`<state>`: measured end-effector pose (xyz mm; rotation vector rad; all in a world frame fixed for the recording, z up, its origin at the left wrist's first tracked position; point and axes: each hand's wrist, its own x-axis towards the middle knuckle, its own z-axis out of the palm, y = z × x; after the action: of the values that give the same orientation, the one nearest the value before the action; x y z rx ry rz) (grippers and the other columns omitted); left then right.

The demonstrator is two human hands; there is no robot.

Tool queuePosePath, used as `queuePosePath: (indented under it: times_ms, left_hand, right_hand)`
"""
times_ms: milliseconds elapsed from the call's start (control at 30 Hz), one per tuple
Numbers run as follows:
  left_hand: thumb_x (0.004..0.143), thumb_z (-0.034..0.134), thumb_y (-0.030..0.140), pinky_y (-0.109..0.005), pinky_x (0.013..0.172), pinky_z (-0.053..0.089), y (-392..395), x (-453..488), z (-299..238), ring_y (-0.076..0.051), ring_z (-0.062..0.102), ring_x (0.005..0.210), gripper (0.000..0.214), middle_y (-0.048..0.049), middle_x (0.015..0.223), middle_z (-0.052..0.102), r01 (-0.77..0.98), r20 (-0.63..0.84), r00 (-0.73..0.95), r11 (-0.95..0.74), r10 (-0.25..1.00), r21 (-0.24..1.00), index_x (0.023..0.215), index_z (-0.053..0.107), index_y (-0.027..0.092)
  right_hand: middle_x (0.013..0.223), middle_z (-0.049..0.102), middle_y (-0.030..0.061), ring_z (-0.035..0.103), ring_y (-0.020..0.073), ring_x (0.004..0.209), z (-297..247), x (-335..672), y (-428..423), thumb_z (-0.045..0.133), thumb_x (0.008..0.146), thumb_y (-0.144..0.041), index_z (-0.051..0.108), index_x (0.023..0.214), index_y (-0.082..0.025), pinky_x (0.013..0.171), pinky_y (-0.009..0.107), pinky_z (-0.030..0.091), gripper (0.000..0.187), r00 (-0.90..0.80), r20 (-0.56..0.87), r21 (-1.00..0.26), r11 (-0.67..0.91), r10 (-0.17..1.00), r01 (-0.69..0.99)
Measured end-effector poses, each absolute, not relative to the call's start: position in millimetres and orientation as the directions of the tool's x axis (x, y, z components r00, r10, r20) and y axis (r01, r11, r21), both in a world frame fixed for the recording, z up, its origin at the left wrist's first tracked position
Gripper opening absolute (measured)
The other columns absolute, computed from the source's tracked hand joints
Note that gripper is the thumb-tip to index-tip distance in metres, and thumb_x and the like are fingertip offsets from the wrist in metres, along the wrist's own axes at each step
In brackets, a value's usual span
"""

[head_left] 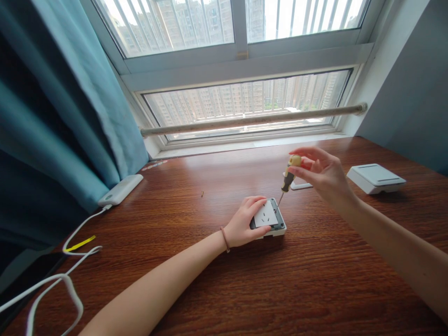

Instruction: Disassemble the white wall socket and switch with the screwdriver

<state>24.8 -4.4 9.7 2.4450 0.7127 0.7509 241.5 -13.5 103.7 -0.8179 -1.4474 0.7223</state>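
Note:
A white wall socket (266, 214) with a grey inner frame lies face up on the wooden table. My left hand (245, 221) grips it from the left, thumb on the near side and fingers over the far edge. My right hand (317, 170) pinches the yellow end of a screwdriver (287, 178) with a black and yellow handle. The screwdriver leans, its shaft pointing down to the right part of the socket's frame; whether a screw sits under the tip is too small to tell. Behind the right hand lies a white frame-like cover (301, 185), partly hidden.
A white box-like unit (377, 177) rests at the right. One small brass-coloured piece (202, 193) lies left of the socket. At the left are a white power strip (121, 190), its white cable (75, 233), a yellow strip (81, 243) and a blue curtain (80, 102). A window borders the table's far edge.

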Motion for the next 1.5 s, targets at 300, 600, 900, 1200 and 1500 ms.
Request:
queuePosePath:
  times_ms: [300,600,900,1200,1500]
  left_hand:
    - [0.075,0.061,0.036,-0.044,0.104,0.030,-4.9,25.2,9.8,-0.026,0.036,0.121,0.061,-0.0137,0.131,0.041,0.333,0.366,0.711,-0.746,0.600,0.576,0.128,0.038,0.017]
    - [0.074,0.062,0.036,-0.044,0.104,0.029,-5.1,24.6,9.5,-0.027,0.036,0.121,0.062,-0.0137,0.131,0.041,0.327,0.367,0.708,-0.741,0.603,0.587,0.129,0.039,0.018]
    - [0.074,0.061,0.036,-0.046,0.103,0.029,-5.8,25.3,11.6,-0.028,0.036,0.121,0.061,-0.0138,0.131,0.041,0.337,0.362,0.707,-0.739,0.607,0.583,0.129,0.038,0.019]
    - [0.074,0.061,0.037,-0.044,0.104,0.029,-5.7,25.1,11.1,-0.027,0.036,0.121,0.061,-0.0140,0.131,0.041,0.341,0.358,0.710,-0.741,0.606,0.578,0.128,0.039,0.018]
    - [0.074,0.061,0.037,-0.045,0.103,0.030,-5.7,25.1,12.1,-0.028,0.037,0.120,0.061,-0.0143,0.130,0.042,0.334,0.362,0.711,-0.742,0.603,0.581,0.128,0.039,0.018]
  right_hand:
    - [0.099,0.064,0.0047,0.062,0.0196,0.091,104.9,238.4,-16.9,0.061,0.077,-0.022,0.059,0.096,-0.022,0.079,0.037,0.051,0.019,-0.024,0.538,-0.843,0.538,0.842,-0.008]
    - [0.096,0.064,0.0034,0.063,0.0181,0.088,105.1,239.8,-16.3,0.063,0.076,-0.024,0.056,0.103,-0.023,0.079,0.036,0.053,0.027,0.018,0.525,-0.850,0.523,0.851,0.064]
    - [0.083,0.060,-0.0011,0.061,0.0151,0.075,103.7,239.9,-11.9,0.074,0.063,-0.027,0.057,0.091,-0.024,0.068,0.032,0.055,0.033,0.069,0.545,-0.836,0.535,0.836,0.122]
    - [0.095,0.062,0.0023,0.063,0.0184,0.082,106.0,237.1,-17.3,0.064,0.075,-0.030,0.058,0.095,-0.024,0.069,0.034,0.054,0.022,0.036,0.508,-0.860,0.505,0.861,0.073]
    - [0.090,0.064,0.0024,0.064,0.0179,0.081,105.9,241.2,-14.0,0.067,0.072,-0.029,0.057,0.099,-0.023,0.074,0.036,0.055,0.029,0.067,0.518,-0.853,0.510,0.853,0.110]
